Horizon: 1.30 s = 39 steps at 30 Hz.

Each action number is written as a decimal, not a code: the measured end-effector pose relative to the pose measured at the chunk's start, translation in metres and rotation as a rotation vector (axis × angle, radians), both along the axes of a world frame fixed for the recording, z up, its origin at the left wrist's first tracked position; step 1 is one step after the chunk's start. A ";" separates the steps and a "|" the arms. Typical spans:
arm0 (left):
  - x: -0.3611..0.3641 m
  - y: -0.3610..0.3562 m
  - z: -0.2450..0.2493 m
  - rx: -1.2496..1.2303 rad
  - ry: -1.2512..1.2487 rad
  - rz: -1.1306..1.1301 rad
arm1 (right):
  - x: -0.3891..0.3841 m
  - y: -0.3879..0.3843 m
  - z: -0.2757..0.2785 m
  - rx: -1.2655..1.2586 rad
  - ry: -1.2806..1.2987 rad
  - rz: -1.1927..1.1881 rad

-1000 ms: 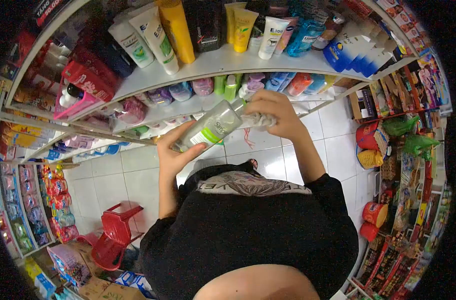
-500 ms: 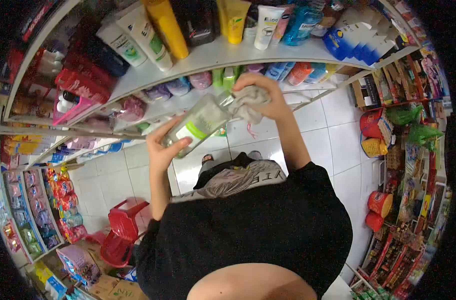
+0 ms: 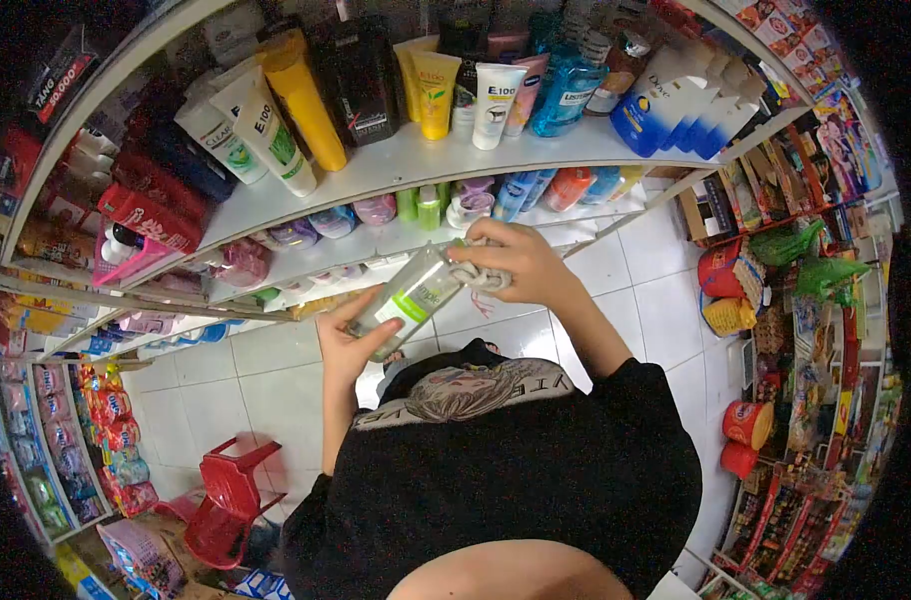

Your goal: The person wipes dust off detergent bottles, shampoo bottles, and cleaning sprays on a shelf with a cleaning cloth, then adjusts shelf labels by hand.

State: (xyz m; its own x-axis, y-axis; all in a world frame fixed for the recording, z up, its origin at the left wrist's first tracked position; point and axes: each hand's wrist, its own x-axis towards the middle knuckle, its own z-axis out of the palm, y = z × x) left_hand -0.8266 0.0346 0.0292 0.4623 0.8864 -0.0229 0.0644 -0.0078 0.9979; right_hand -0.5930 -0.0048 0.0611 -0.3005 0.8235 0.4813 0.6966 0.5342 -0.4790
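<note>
A clear bottle with a green and white label (image 3: 412,298) is tilted in front of the shelves, its upper end toward the right. My left hand (image 3: 354,335) is wrapped round its lower part, thumb across the front. At the bottle's upper end, my right hand (image 3: 506,262) has its fingers closed on a crumpled pale cloth (image 3: 481,277), which presses against the bottle. Part of the cloth is hidden under the fingers.
The upper shelf (image 3: 396,176) holds tubes, a blue mouthwash bottle (image 3: 568,98) and Dove packs (image 3: 656,105). Coloured bottles line the shelf below. A red plastic chair (image 3: 231,490) stands at lower left. Packed shelves run down the right.
The bottle and both hands have shifted slightly down in view, and the right hand has closed more compactly round the cloth near the bottle's top. More of the upper shelf shows.
</note>
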 end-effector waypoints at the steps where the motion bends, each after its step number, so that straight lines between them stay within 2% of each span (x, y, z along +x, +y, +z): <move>1: -0.001 0.001 0.000 0.023 0.014 -0.015 | -0.002 0.001 -0.004 -0.004 0.028 0.006; 3: -0.006 0.003 -0.005 0.051 -0.006 -0.013 | -0.007 0.005 -0.011 -0.002 0.049 0.007; 6: -0.011 0.003 -0.009 0.094 -0.034 0.023 | -0.015 0.014 -0.026 -0.165 0.441 0.053; 7: -0.011 0.002 -0.006 0.093 -0.039 0.020 | -0.019 0.016 -0.026 -0.166 0.437 0.049; 9: -0.011 0.001 0.002 0.267 0.048 0.049 | -0.024 0.021 -0.025 -0.264 0.699 0.036; 11: -0.012 0.000 0.006 0.364 0.102 0.063 | -0.029 0.024 -0.023 -0.316 0.706 0.007; 13: -0.013 -0.001 0.010 0.456 0.155 0.078 | -0.036 0.025 -0.016 -0.338 0.926 -0.060; 17: -0.015 0.001 0.011 0.611 0.187 0.081 | -0.037 0.024 -0.020 -0.477 0.811 -0.026; 19: -0.018 0.001 0.010 0.655 0.173 0.059 | -0.052 0.019 -0.019 -0.280 0.763 -0.336; 20: -0.020 0.001 0.009 0.698 0.205 0.064 | -0.054 0.021 -0.022 -0.270 0.763 -0.350; 22: -0.021 0.002 0.006 0.747 0.227 0.066 | -0.052 0.023 -0.026 -0.460 0.912 -0.272; 23: -0.024 0.002 0.003 0.758 0.196 0.025 | -0.052 0.022 -0.019 -0.430 0.913 -0.317; 25: -0.030 0.005 0.001 0.768 0.187 0.037 | -0.055 0.019 -0.001 -0.672 0.846 -0.348; 26: -0.033 0.007 0.002 0.776 0.165 0.006 | -0.055 0.020 -0.007 -0.652 0.853 -0.381; 28: -0.040 0.012 0.007 0.824 0.169 -0.078 | -0.054 0.022 -0.032 -0.770 0.992 -0.230; 29: -0.042 0.016 0.008 0.827 0.160 -0.094 | -0.053 0.021 -0.040 -0.760 0.997 -0.245; 31: -0.047 0.023 0.009 0.693 0.101 -0.228 | -0.055 0.021 -0.047 -0.818 1.024 0.074; 32: -0.047 0.026 0.008 0.699 0.096 -0.240 | -0.059 0.020 -0.047 -0.806 1.028 0.065; 34: -0.043 0.034 -0.002 0.337 -0.152 -0.538 | -0.077 0.014 -0.036 -0.603 1.011 0.223; 35: -0.041 0.032 -0.004 0.343 -0.152 -0.552 | -0.087 0.012 -0.030 -0.590 1.014 0.214; 37: -0.033 0.019 -0.009 0.121 -0.230 -0.662 | -0.113 0.008 -0.025 -0.434 0.911 0.118; 38: -0.031 0.018 -0.011 0.126 -0.230 -0.673 | -0.135 -0.003 -0.034 -0.200 1.478 0.047; 39: -0.030 0.017 -0.014 0.059 -0.246 -0.638 | -0.130 -0.002 -0.041 -0.189 1.478 0.043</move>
State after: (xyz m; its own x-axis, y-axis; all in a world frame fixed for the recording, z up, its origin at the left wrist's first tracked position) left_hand -0.8569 0.0518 0.0156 0.8799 0.4357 0.1897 -0.1994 -0.0238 0.9796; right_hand -0.7227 -0.0064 0.0198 0.3266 0.9101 0.2549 -0.4829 0.3925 -0.7828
